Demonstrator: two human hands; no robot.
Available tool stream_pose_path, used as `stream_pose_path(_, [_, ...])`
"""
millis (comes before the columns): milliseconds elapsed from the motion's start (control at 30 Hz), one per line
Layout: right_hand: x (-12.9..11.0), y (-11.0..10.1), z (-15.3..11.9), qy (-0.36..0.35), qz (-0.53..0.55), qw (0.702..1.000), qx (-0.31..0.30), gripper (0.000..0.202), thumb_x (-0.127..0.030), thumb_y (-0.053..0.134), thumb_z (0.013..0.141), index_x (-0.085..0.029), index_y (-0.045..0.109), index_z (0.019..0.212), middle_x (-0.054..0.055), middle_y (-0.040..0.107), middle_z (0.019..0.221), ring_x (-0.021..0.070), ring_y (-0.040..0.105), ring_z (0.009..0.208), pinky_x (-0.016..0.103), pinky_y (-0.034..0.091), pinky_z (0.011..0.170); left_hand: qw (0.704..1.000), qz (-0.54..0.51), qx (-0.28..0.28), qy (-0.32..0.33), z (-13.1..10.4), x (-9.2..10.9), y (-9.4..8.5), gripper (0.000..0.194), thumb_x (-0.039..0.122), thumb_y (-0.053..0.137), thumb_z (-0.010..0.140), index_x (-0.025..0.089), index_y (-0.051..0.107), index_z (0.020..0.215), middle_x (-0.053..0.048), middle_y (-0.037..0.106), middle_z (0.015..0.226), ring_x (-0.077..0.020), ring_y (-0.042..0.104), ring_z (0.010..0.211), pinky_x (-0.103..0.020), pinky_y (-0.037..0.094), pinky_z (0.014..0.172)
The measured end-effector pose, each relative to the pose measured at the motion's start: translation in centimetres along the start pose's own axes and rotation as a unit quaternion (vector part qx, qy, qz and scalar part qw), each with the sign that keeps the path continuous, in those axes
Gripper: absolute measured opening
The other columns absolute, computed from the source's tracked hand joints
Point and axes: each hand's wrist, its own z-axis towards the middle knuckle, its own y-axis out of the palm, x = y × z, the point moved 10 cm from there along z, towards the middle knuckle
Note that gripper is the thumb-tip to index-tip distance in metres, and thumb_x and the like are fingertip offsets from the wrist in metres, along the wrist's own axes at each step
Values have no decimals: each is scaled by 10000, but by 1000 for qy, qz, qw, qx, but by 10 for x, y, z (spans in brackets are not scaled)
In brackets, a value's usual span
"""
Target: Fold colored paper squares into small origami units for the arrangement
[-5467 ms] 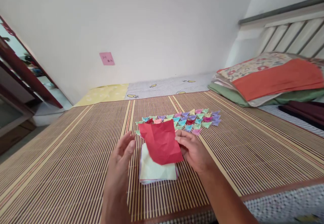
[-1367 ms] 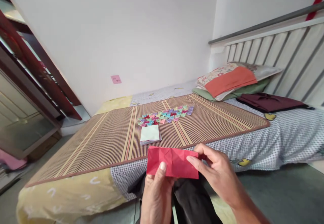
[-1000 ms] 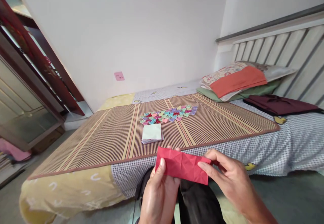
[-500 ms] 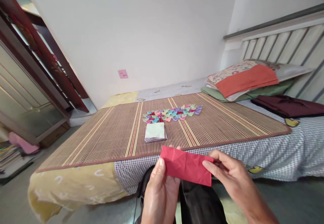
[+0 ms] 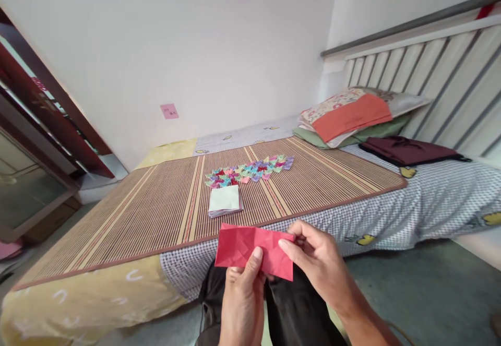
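A creased red sheet of paper (image 5: pixel 237 244), folded into a long rectangle, is held in the air over my lap, just short of the bed's edge. My left hand (image 5: pixel 246 291) grips its lower middle, thumb on the front and fingers behind. At the upper right corner, my right hand (image 5: pixel 313 257) pinches the paper between thumb and fingers. Beyond it on the woven mat lies a stack of square paper (image 5: pixel 224 200) with a pale sheet on top. Many small folded paper pieces (image 5: pixel 250 171) in several colours sit in rows behind the stack.
The striped mat (image 5: pixel 129 215) covers much of the bed. Pillows (image 5: pixel 352 116) and a folded maroon cloth item (image 5: pixel 410 150) lie at the right by the slatted headboard (image 5: pixel 426 74). A pink note (image 5: pixel 169 111) is on the wall. My dark trouser legs (image 5: pixel 293 309) show below.
My left hand has shifted its hold from the paper's left end to its lower middle. The right hand still pinches the right corner. The camera view has turned to the right.
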Motion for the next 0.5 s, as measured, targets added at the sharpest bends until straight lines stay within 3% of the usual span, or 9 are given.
stream_pose_path(167, [-5,-10,0,-21,-12,999,29,332,-386,640,986,-215,536,721,-39,516,644,132,508,596,227,430,557,1000,-2,1,-17,2,-3,-3,237,310,932,752,131,777,737,-49,748,736,-175,703,692,-292,612,739])
stream_pose_path(267, [-8,-21,1,-39,-13,998,48,271,-361,624,1001,-214,597,775,-17,584,684,151,591,638,235,501,603,1000,-7,20,-21,5,1,-8,243,291,950,723,117,793,788,-77,784,780,-179,724,681,-292,628,700])
stream_pose_path(367, [-20,-32,-1,-97,-58,992,60,118,-260,609,995,-225,704,1054,47,711,942,191,699,835,284,594,781,999,-5,39,-20,9,7,-15,296,269,973,675,110,805,860,-108,818,863,-205,762,721,-288,635,665])
stream_pose_path(433, [-32,-31,-5,-156,-117,980,37,290,-180,583,986,-261,697,1241,84,715,1176,223,713,1037,346,599,947,999,4,39,-26,11,9,-18,319,267,980,662,107,803,873,-103,814,843,-201,759,702,-276,628,632])
stream_pose_path(500, [-41,-22,-10,-203,-169,964,-12,399,-118,550,982,-301,689,1308,88,670,1345,242,674,1222,388,563,1070,999,15,30,-34,12,10,-19,315,266,980,666,102,797,863,-81,794,785,-175,729,648,-262,619,611])
